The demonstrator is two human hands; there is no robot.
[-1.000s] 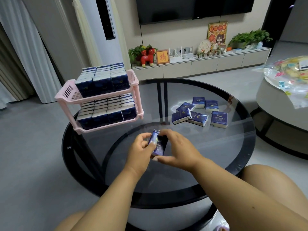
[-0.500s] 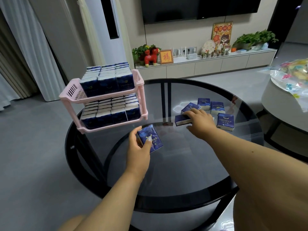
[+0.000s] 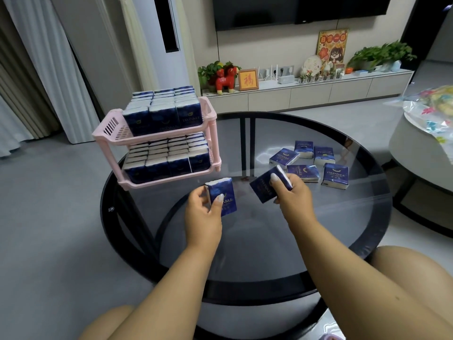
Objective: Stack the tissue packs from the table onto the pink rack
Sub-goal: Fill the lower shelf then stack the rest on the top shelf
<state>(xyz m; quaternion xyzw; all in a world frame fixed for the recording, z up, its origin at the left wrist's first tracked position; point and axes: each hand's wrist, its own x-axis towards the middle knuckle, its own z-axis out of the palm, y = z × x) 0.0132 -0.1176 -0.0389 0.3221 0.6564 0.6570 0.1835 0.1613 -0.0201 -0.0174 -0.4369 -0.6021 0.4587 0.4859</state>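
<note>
Both hands each grip one tissue pack above the table.

"TWINKLE" (printed) on tissue pack

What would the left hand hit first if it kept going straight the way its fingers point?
Probably the pink rack: the left hand, holding a tissue pack, points up-left at the packed lower tier. Only bare glass table lies between, though depth is uncertain.

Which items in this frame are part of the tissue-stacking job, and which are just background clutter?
Part of the job:
pink rack
pack in left hand
pack in right hand
five loose packs on the glass table

Just lying about:
red horse figurine
framed picture
potted plant
television
</note>
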